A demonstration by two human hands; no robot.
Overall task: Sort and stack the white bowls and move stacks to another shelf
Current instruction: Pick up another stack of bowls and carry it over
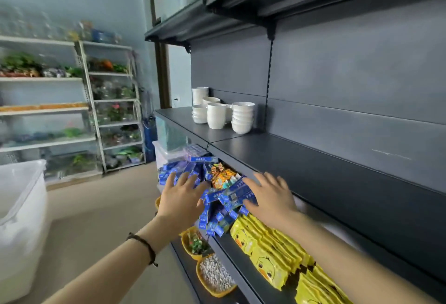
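2 hands out over the lower shelf, both empty. Left hand (181, 197) spread flat, fingers apart, palm down above the blue packets (218, 203), gripping nothing. Right hand (269, 195) likewise splayed and loose, resting on or just over the same blue pile, near the edge of the dark shelf (313, 159). Dark cord bracelet (144, 245) on the left wrist. White bowls (223, 112) well apart from both hands, grouped at the far end of that dark shelf against the back panel: about 5 stacks, close together, the nearest stack (242, 118) showing several nested rims, a taller cup-like one (216, 115) just left of it. Yellow duck-print packs (272, 253) lined up below the right forearm. Yellow trays (212, 277) lower down, 1 with pale pebbles. Translucent bin (21, 207) off to the left on the floor.
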